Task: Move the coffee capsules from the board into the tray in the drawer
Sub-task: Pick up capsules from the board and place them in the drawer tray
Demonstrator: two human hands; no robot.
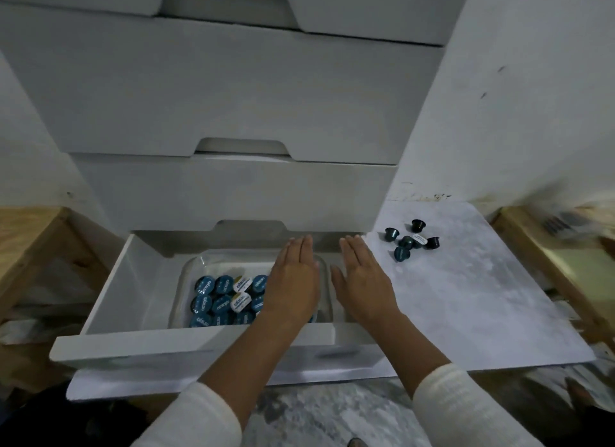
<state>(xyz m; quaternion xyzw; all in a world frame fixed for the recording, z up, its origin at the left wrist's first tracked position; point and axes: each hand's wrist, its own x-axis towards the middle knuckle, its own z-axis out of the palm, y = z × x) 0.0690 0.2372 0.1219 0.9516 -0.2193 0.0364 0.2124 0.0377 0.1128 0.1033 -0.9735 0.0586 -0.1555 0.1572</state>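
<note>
Head view: capsules (410, 240) on the board (466, 297) lie right of both flat, empty hands (361, 277).

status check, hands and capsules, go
Left hand and right hand open, empty, over the white drawer. Small dark teal coffee capsules on grey board; clear tray part filled. Nothing blocking.

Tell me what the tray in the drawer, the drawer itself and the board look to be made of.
Tray: clear glass or hard plastic; its glossy rim shows the drawer floor through it.
Drawer: white panels with a smooth matt coat, likely painted or laminated board; flat square edges.
Board: a thin flat sheet, pale and mottled like marble or a printed finish; which of these cannot be told.
</note>
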